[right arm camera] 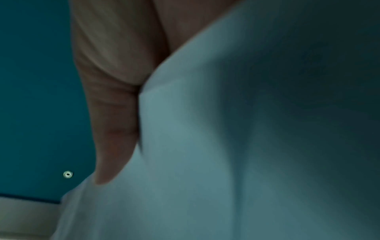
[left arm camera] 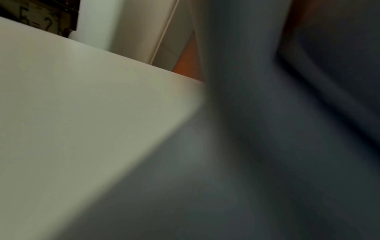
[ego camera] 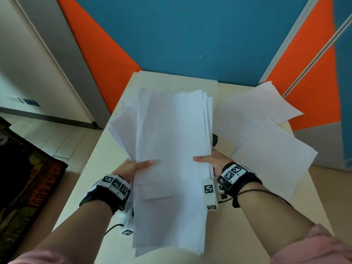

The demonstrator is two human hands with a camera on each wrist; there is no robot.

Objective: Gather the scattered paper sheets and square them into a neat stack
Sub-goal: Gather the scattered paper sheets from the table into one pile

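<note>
A loose, uneven bundle of paper sheets [ego camera: 171,149] is grasped above the table [ego camera: 106,161] by the left hand [ego camera: 133,166] and right hand [ego camera: 211,161], thumbs on top.

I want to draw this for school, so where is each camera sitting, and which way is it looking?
Head: worn on the head, looking forward and down at the bundle of sheets, gripped by the left hand and right hand; both forearms show.
Left wrist: on the left wrist, looking across the table; blurred paper fills the right side; no hand is clear.
Right wrist: on the right wrist, looking along a finger pressed on the paper, toward the blue wall.
Shared: all three see the paper.
</note>
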